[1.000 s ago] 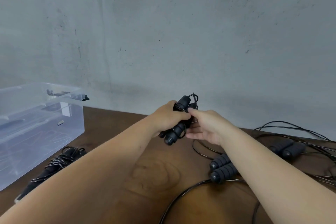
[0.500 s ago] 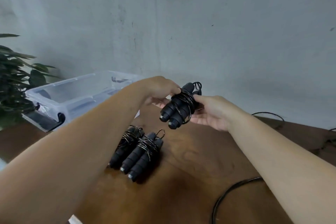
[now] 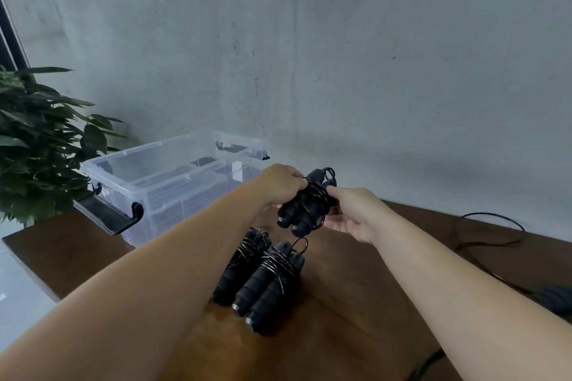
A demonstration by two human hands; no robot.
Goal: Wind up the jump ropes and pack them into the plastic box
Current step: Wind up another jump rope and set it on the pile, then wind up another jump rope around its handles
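Black jump ropes (image 3: 305, 207), clear plastic box (image 3: 161, 164), brown table (image 3: 356, 303).

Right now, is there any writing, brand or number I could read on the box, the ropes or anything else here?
No text can be read anywhere.
The box carries a small white patch on its far side, too blurred to tell whether it bears print.
The wound rope held by the left hand and right hand shows no marking.
The two rope bundles on the table show none either.

A mottled grey concrete wall (image 3: 340, 56) rises right behind the dark brown wooden table (image 3: 356, 303), with a leafy green plant (image 3: 37, 139) off the table's left end
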